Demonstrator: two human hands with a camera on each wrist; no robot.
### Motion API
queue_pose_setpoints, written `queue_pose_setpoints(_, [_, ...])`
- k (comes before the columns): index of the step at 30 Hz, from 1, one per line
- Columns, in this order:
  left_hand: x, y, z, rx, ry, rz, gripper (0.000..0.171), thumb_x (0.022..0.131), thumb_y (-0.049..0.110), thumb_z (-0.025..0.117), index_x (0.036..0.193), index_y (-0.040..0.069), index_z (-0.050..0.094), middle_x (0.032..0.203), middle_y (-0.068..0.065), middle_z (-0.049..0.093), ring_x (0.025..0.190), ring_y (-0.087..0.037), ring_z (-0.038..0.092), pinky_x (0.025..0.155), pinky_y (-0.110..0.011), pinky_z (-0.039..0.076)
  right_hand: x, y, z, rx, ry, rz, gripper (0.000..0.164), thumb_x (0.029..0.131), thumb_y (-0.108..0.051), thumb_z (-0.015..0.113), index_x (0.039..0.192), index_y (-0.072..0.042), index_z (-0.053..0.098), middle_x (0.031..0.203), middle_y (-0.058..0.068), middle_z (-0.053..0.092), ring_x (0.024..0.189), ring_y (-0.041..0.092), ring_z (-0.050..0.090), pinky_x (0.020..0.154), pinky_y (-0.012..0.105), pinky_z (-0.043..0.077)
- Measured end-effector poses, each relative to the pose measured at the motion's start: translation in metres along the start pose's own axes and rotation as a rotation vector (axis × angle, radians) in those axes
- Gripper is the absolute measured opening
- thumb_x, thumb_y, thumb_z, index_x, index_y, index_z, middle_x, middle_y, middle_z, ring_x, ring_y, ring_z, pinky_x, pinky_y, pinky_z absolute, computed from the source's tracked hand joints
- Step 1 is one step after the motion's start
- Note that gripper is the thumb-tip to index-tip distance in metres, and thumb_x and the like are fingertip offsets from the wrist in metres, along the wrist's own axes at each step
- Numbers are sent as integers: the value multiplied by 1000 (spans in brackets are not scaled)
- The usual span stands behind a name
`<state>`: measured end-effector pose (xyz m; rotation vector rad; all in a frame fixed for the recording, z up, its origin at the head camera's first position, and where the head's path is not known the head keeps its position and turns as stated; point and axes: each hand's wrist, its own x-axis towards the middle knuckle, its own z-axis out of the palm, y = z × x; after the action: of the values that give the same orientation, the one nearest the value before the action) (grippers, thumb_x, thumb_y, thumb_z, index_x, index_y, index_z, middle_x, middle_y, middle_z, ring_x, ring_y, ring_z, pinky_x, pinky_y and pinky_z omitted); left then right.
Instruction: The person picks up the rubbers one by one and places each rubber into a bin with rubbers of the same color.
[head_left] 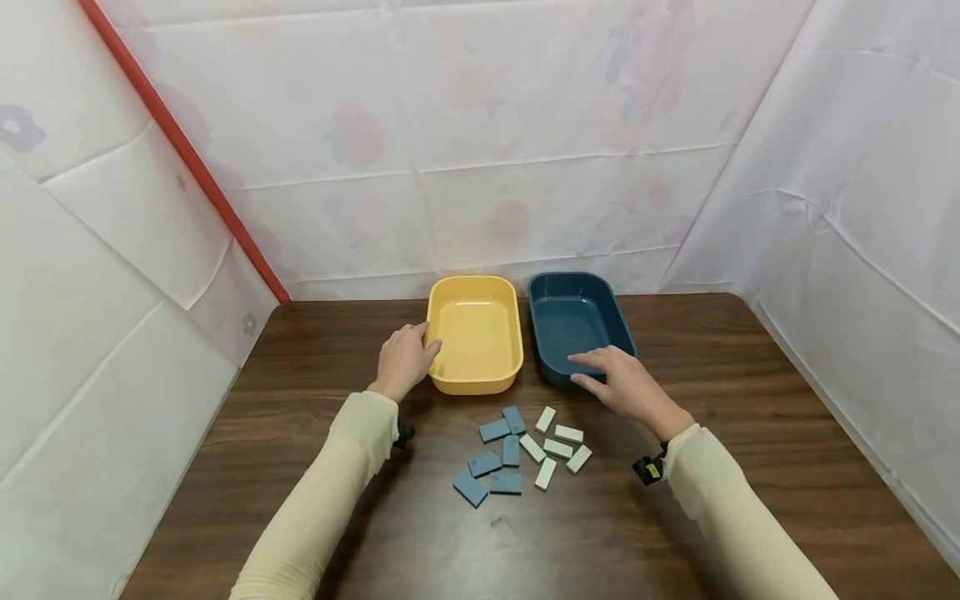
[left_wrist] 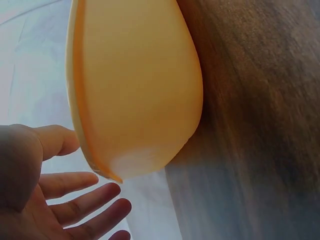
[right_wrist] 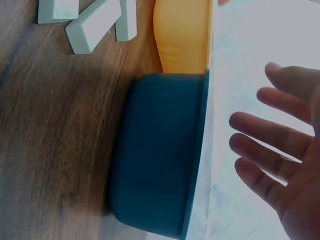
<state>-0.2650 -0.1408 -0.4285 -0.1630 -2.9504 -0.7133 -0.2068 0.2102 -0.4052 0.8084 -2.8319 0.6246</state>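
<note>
A yellow bin [head_left: 477, 333] stands at the far side of the table, with a dark blue bin [head_left: 573, 321] to its right. My left hand [head_left: 405, 358] is at the yellow bin's left rim, fingers spread and nothing gripped. In the left wrist view the thumb [left_wrist: 59, 140] lies right by that rim; I cannot tell whether it touches. Above the blue bin's near right corner hovers my right hand [head_left: 626, 387], its fingers [right_wrist: 265, 131] apart and holding nothing. Closer to me lie several blue-grey blocks [head_left: 484, 463] and, just right of them, several pale green blocks [head_left: 558, 448].
Dark wood-grain tabletop [head_left: 300, 433] lies under everything. A white patterned sheet [head_left: 480, 150] hangs behind the bins, and more sheeting [head_left: 862, 208] closes off the right side. At the left rear a red strip [head_left: 187, 154] slants down to the table's corner.
</note>
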Motion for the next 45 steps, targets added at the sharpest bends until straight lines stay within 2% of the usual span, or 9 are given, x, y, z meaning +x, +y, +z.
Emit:
queue_pose_setpoints(8, [-3, -3, -1, 18, 48, -18, 44, 98, 25, 56, 136, 2, 57, 112, -22, 65, 89, -33, 62, 75, -44, 50, -5, -4, 3, -31, -18, -57, 27, 92, -21, 67, 116, -11, 73, 107, 8, 73, 99, 27, 65, 86, 46, 52])
queue_pose_setpoints(15, [-4, -5, 0, -8, 62, -34, 40, 98, 19, 55, 134, 2, 59, 111, -21, 67, 77, -29, 61, 68, -39, 49, -9, -6, 11, 20, -105, -68, 28, 91, -21, 68, 116, -9, 72, 104, 5, 73, 96, 23, 66, 82, 42, 53])
queue_pose_setpoints(18, [-3, -6, 0, -27, 72, -32, 38, 97, 14, 54, 132, 3, 61, 103, -19, 70, 64, -24, 57, 58, -33, 45, -11, -6, 15, 35, -139, -56, 28, 91, -22, 68, 115, -9, 72, 106, 3, 73, 98, 23, 66, 83, 42, 53])
queue_pose_setpoints(22, [-2, -6, -1, -40, 73, -28, 38, 95, 12, 54, 132, 3, 61, 94, -16, 72, 52, -18, 50, 50, -27, 38, -12, -6, 21, 43, -160, -91, 24, 90, -21, 70, 110, -10, 75, 101, 1, 73, 94, 20, 66, 82, 39, 54])
queue_pose_setpoints(27, [-3, -7, 0, -40, 62, -45, 38, 95, 11, 54, 132, 3, 61, 88, -15, 71, 48, -16, 45, 47, -25, 34, -14, -6, 30, 39, -213, -135, 19, 88, -20, 71, 106, -14, 76, 95, -3, 74, 89, 16, 66, 78, 35, 53])
queue_pose_setpoints(33, [-2, -4, 2, -49, 51, -55, 39, 96, 13, 54, 134, 5, 60, 86, -14, 70, 44, -14, 41, 45, -24, 33, -17, -6, 37, 9, -301, -95, 23, 88, -20, 72, 109, -12, 75, 101, 0, 74, 94, 20, 67, 81, 38, 54])
queue_pose_setpoints(37, [-1, -4, 3, -62, 40, -67, 39, 97, 13, 54, 134, 5, 59, 80, -14, 68, 42, -14, 39, 43, -24, 33, -19, -7, 44, 16, -330, -70, 26, 88, -21, 71, 111, -10, 74, 105, 4, 73, 97, 22, 67, 83, 40, 54])
queue_pose_setpoints(45, [-2, -1, 2, -52, 45, -89, 39, 97, 14, 54, 134, 6, 60, 99, -16, 72, 47, -16, 43, 45, -25, 35, -20, -11, 49, -14, -331, -49, 25, 86, -21, 73, 108, -8, 74, 99, 3, 70, 92, 21, 66, 80, 37, 53])
